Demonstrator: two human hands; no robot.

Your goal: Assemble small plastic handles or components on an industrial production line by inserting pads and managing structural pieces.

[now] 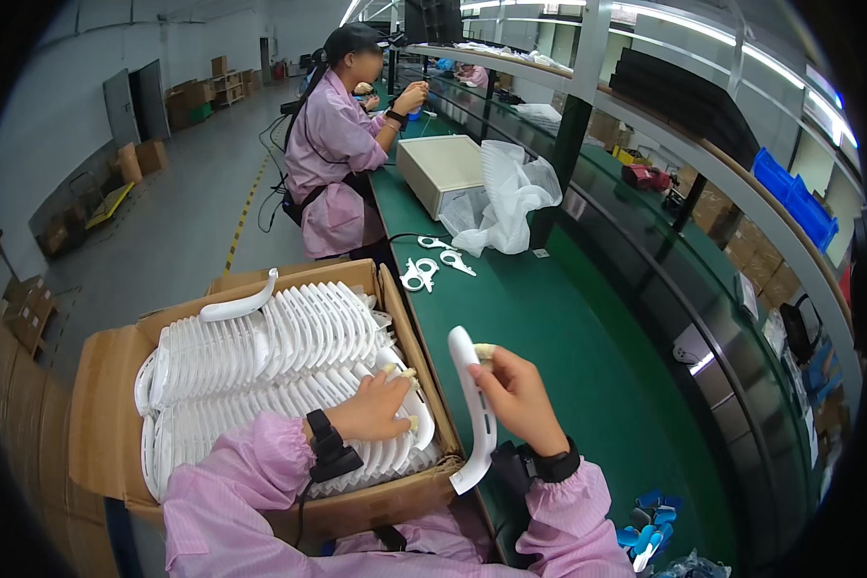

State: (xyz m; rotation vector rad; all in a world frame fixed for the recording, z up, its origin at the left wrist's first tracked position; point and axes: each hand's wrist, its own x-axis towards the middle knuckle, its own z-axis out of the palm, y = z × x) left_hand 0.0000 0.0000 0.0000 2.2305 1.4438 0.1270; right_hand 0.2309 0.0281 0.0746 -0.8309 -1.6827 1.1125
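In my right hand [522,397], raised over the bench edge, a curved white plastic part [476,414] is pinched upright between thumb and fingers; a row of small slots runs along it. My left hand [374,407] reaches into the open cardboard box [106,414] at the left. Its fingers, with pale finger cots on the tips, curl over the edge of another white curved part [420,409] at the right end of the near row. Two dense rows of similar white parts [260,337] fill the box. A single white piece [241,306] lies crosswise on top of the far row.
Ahead on the green bench [539,318] lie several white ring-shaped pieces [422,274], a beige case [441,169] and crumpled plastic wrap [511,197]. Blue pieces [650,525] are piled at the lower right. A co-worker in pink [332,144] works farther along. A dark rail [665,279] borders the bench.
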